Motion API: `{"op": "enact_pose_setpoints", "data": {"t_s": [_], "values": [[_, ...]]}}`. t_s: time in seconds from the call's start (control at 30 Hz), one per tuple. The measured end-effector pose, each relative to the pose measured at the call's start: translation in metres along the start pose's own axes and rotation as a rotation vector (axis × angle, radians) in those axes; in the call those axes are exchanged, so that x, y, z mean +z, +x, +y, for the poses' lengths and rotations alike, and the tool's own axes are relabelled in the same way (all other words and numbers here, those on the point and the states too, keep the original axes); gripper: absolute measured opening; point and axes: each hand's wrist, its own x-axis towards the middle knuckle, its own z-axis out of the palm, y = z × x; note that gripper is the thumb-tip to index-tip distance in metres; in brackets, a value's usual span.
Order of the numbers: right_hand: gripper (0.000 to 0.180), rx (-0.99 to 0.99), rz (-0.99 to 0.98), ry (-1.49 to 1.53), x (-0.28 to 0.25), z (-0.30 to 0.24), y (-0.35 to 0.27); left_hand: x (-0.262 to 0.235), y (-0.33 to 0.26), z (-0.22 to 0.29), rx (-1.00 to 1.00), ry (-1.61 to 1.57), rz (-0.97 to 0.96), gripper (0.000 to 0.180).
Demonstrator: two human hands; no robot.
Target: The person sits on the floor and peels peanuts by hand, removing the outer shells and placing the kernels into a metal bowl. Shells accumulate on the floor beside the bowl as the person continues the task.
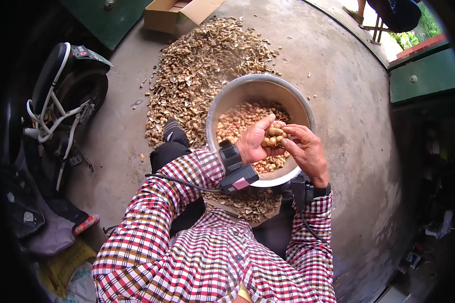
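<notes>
at centre frame, over a metal bowl of shelled kernels, the left hand cups unshelled peanuts while the right hand pinches one; shells heap at upper left.

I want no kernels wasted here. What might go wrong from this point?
The left hand cups several unshelled peanuts while the right hand works at them: one may slip out. Over the metal bowl it would mix with the shelled kernels; past the rim, it could vanish into the shell pile.
</notes>
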Motion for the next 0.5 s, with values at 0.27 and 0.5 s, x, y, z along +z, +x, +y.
{"op": "enact_pose_setpoints", "data": {"t_s": [0.27, 0.5], "values": [[0.017, 0.217, 0.102, 0.415, 0.002, 0.012, -0.003, 0.005, -0.010, 0.004, 0.009, -0.013, 0.017, 0.030], [0.021, 0.325, 0.191, 0.908, 0.009, 0.016, 0.002, -0.005, -0.012, 0.010, 0.029, 0.067, -0.025, 0.024]]}}
